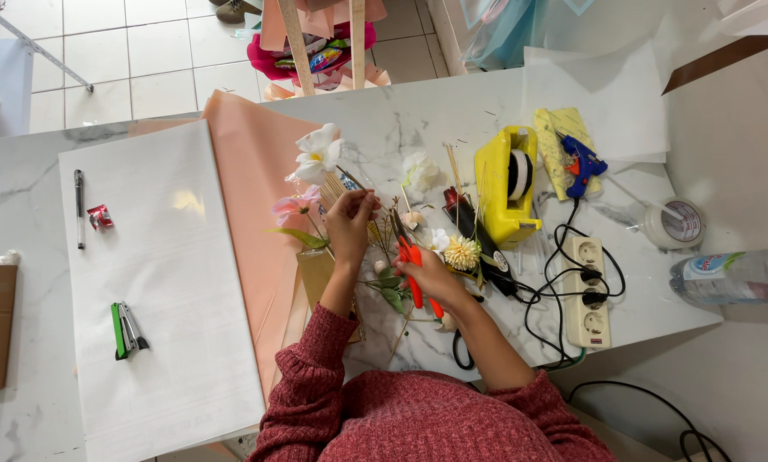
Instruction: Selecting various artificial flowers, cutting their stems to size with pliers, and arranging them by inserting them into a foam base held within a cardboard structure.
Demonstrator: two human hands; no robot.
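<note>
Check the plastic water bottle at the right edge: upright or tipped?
Tipped. The water bottle lies on its side on the white surface, long axis running left-right, its label wrapped near the left end. Cap is out of frame.

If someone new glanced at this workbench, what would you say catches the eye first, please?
Probably the two hands at the middle of the marble table: the left hand grips artificial flower stems, topped by a white flower, while the right hand holds orange-handled scissors. To their right stands a bright yellow tape dispenser beside a blue glue gun. A large white paper sheet covers the left side.
</note>
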